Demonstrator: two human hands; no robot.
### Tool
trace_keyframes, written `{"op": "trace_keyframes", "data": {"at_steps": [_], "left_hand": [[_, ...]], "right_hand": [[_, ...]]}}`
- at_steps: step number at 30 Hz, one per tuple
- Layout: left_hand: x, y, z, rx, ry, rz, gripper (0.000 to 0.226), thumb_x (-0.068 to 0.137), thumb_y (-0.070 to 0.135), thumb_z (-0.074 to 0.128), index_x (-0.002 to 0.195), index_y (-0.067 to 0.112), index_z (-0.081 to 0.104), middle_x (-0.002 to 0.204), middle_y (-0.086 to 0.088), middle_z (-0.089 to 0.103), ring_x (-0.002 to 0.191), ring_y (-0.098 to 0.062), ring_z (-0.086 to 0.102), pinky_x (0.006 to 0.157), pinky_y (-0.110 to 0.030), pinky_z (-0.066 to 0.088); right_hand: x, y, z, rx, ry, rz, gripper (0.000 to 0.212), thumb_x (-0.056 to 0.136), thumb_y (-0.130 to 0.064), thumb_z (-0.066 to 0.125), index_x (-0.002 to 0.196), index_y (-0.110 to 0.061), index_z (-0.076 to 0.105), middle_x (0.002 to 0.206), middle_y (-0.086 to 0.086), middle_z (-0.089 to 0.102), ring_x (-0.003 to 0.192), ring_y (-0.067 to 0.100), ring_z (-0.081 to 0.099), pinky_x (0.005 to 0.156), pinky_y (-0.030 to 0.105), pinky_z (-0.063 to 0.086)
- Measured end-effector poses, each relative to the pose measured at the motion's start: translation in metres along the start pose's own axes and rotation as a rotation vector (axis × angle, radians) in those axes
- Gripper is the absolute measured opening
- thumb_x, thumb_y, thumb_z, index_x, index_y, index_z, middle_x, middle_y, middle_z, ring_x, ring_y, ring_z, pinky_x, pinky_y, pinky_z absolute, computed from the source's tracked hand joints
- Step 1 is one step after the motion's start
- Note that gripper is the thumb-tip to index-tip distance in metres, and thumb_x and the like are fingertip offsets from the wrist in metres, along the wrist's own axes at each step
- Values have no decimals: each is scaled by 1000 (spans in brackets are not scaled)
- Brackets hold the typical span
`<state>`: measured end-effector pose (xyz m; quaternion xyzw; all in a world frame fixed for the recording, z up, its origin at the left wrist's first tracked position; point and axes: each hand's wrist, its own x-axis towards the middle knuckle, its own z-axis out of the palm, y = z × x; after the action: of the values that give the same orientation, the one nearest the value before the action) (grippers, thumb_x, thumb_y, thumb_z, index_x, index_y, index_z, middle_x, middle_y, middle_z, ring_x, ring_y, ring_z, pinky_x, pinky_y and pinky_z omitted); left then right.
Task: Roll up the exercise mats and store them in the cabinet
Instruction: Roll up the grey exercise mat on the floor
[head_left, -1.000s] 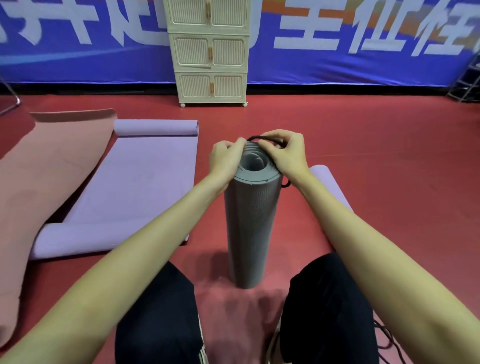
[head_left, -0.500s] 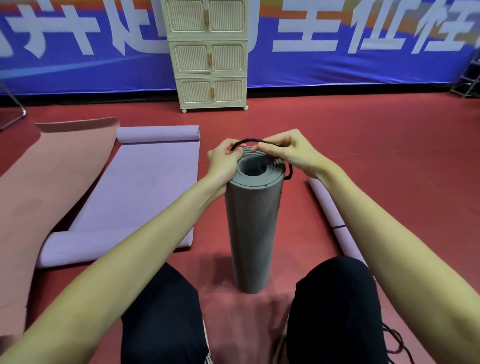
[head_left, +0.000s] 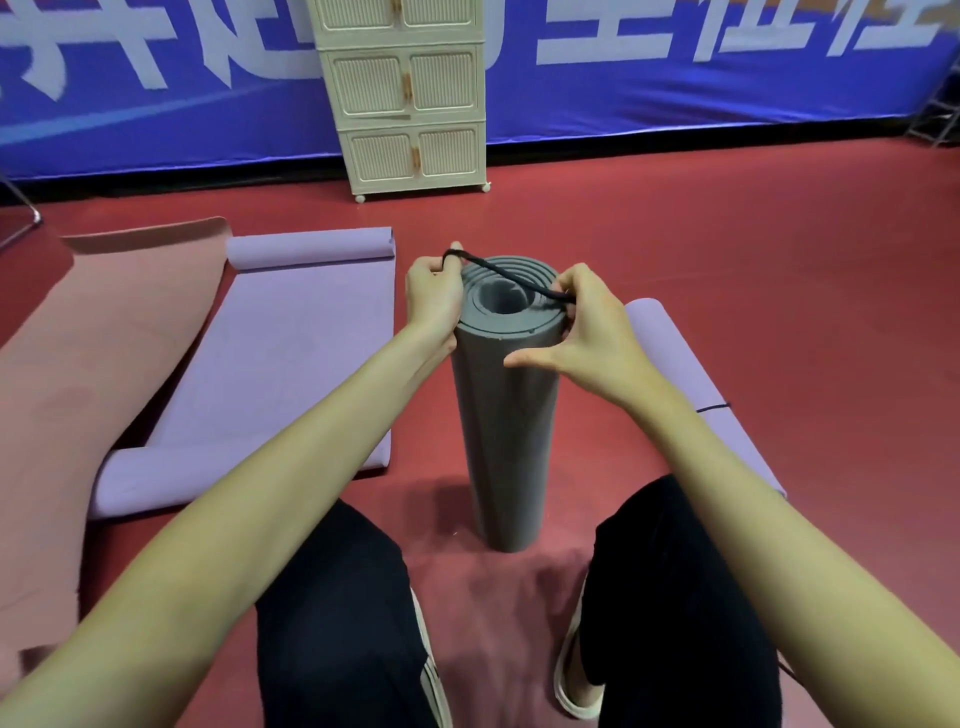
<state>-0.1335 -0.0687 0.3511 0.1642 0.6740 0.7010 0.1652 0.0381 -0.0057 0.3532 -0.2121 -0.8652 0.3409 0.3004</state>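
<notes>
Since half a second ago the black cord (head_left: 506, 275) has gone from arching behind the roll's far rim to stretching straight across its open top; the right hand (head_left: 592, 332) has dropped to the near right rim, fingers pinched on one cord end, thumb spread against the side; the left hand (head_left: 434, 296) stays at the left rim, closed on the other end, apparently looped over a finger; the grey rolled mat (head_left: 506, 415) stands upright on the red floor (head_left: 727, 270) between the knees; a purple mat (head_left: 291, 358) lies half unrolled left; the cabinet (head_left: 405, 98) stands closed beyond.
</notes>
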Motion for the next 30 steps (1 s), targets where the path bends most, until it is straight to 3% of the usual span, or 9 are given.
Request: {"op": "trace_keyframes", "data": {"at_steps": [4, 6, 7, 10, 13, 17, 22, 25, 30], "left_hand": [[-2, 2, -9, -65, -123, -35, 33, 96, 24, 55, 66, 18, 45, 60, 2, 40, 50, -11, 36, 48, -24, 27], [-3, 3, -21, -190, -222, -117, 20, 91, 6, 48, 72, 14, 49, 67, -3, 45, 52, -13, 40, 50, -23, 31], [-2, 3, -27, -265, -269, -159, 20, 86, 3, 43, 69, 13, 48, 68, -4, 48, 54, -14, 43, 54, -24, 35], [-6, 4, -40, -463, -375, -203, 28, 81, 8, 33, 54, 10, 41, 62, -4, 56, 51, -15, 48, 59, -26, 43], [-10, 6, -39, -393, -396, -186, 19, 70, 15, 49, 75, 1, 61, 78, -7, 61, 65, -15, 56, 58, -24, 46], [-8, 1, -35, -338, -429, -176, 54, 61, 13, 55, 111, -6, 65, 77, -4, 60, 62, -10, 42, 46, -18, 35], [-6, -9, -38, -378, -445, -172, 53, 64, 10, 51, 112, -6, 66, 88, -6, 68, 58, -9, 30, 48, -18, 33], [-7, -11, -39, -401, -439, -157, 56, 70, 4, 44, 121, -12, 59, 71, -5, 65, 41, -7, 31, 48, -17, 37], [-9, -13, -41, -436, -448, -138, 65, 65, 2, 43, 128, -15, 52, 79, -8, 52, 35, -5, 36, 45, -11, 41]], "right_hand": [[2, 1, -4, -138, 3, -60, 62, 59, -33, 91, 85, -19, 37, 88, -3, 39, 73, -6, 39, 61, 9, 31], [0, 5, -3, -175, 4, -109, 56, 66, -34, 87, 80, -28, 33, 89, -2, 38, 77, -15, 39, 63, 10, 32], [-1, 8, -3, -179, 12, -128, 53, 69, -34, 85, 79, -28, 33, 88, -1, 37, 78, -16, 39, 64, 13, 33], [-10, 14, 6, -167, 99, -186, 43, 77, -30, 79, 81, -18, 38, 90, 2, 35, 74, 3, 38, 65, 36, 44], [-20, 14, 20, -241, 241, -267, 32, 81, -22, 74, 78, -12, 44, 92, 4, 35, 79, 21, 41, 58, 42, 47], [-26, 15, 28, -328, 330, -322, 20, 82, -13, 71, 80, -6, 52, 92, 11, 40, 82, 28, 44, 60, 36, 45], [-25, 20, 26, -412, 308, -380, 19, 85, -12, 68, 80, -6, 51, 91, 14, 42, 82, 28, 40, 69, 30, 36], [-21, 24, 22, -449, 252, -428, 19, 86, -14, 67, 80, -4, 52, 91, 15, 42, 84, 28, 39, 73, 24, 27], [-21, 22, 17, -354, 175, -436, 14, 83, -5, 64, 78, -8, 51, 95, 11, 37, 87, 27, 37, 75, 28, 33]]}}
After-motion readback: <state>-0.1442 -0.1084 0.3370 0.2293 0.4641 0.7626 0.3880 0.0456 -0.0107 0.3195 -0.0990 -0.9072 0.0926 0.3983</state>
